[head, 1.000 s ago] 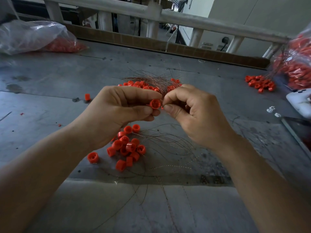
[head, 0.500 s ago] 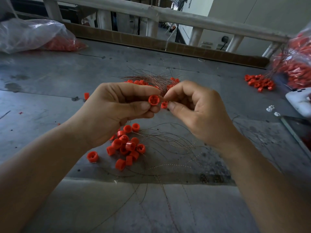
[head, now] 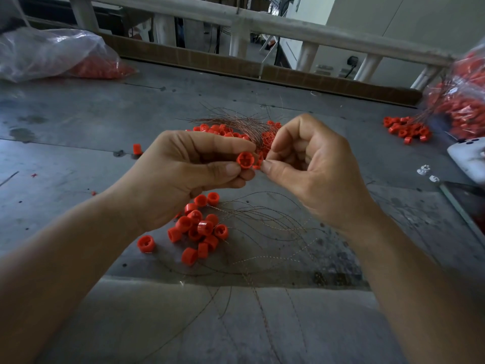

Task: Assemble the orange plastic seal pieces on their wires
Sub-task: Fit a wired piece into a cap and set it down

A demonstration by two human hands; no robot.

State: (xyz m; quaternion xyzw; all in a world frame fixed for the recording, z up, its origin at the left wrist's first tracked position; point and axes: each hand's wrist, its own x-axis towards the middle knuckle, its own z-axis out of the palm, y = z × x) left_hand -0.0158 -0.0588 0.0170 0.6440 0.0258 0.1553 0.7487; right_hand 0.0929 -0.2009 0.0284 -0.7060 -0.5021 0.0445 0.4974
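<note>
Head, left hand [head: 183,177], right hand [head: 315,174] pinching seals [head: 244,161]

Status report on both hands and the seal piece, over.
Left hand pinching orange cap. Right hand pinching smaller orange piece beside it. Nothing between them.

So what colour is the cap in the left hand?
Orange-red. The cap in the left hand shows best in the head view.

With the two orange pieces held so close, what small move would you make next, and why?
Probably ease the right hand leftward to join its small orange piece to the round cap that the left hand pinches; they sit side by side, apparently unjoined.
</note>
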